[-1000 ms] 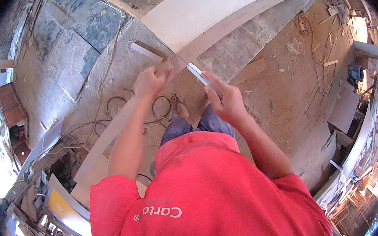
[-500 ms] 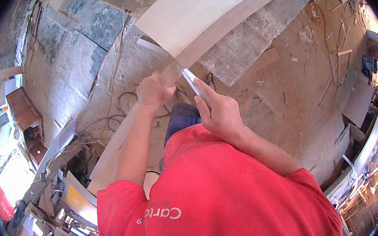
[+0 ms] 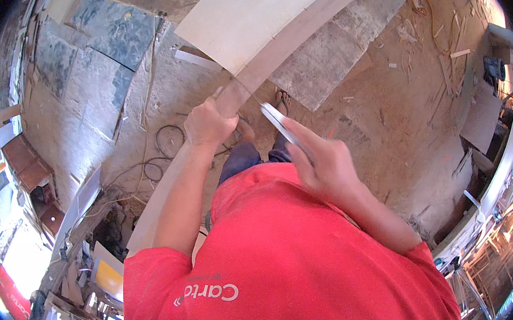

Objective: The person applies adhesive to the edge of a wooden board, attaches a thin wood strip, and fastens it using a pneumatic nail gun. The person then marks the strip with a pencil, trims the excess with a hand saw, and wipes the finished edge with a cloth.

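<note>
Gripped in our left hand [image 3: 208, 124], fingers closed: one pinkish-brown strip [image 3: 233, 98], flat, plain-faced, slightly blurred, showing just above and right of the knuckles. Right of that grip, our right hand [image 3: 329, 162] is wrapped around one slim tool [image 3: 279, 121], white with a greyish side, tip angled up-left, near the strip. Lettering: we list white characters on a red sheet [image 3: 11, 293], far lower left of the grip; white print on our red shirt [image 3: 276, 238], below.
</note>
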`<state>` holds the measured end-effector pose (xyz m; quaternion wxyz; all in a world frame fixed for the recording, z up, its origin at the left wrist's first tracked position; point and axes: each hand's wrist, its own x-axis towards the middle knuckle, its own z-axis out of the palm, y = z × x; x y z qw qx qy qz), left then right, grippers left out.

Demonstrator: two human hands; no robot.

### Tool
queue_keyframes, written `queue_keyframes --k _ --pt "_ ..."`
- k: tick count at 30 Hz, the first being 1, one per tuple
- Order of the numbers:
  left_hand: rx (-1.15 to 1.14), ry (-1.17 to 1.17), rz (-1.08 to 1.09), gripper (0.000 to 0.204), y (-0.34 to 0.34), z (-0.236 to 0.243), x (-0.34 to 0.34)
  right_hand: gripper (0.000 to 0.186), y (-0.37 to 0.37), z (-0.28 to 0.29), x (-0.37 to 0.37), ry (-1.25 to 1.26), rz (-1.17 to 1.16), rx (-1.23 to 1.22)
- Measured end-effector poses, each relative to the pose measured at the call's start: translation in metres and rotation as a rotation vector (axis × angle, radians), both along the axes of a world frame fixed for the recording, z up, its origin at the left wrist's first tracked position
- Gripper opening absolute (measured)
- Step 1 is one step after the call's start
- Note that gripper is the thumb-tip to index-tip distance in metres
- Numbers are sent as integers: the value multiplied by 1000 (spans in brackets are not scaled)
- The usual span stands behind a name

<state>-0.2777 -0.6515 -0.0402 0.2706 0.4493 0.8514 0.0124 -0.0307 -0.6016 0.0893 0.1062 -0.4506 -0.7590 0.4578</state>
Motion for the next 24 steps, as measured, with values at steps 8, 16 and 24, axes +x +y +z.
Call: queue_keyframes --k 8,16,24 --pt "-65 47 -53 52 -2 -14 -6 43 15 -39 -41 -28 -9 -38" --pt "-62 -1 -1 54 -1 -7 -2 44 7 -38 -20 -72 8 -53" --pt "-98 19 1 72 0 0 -5 45 -15 -19 13 -7 -3 -38"
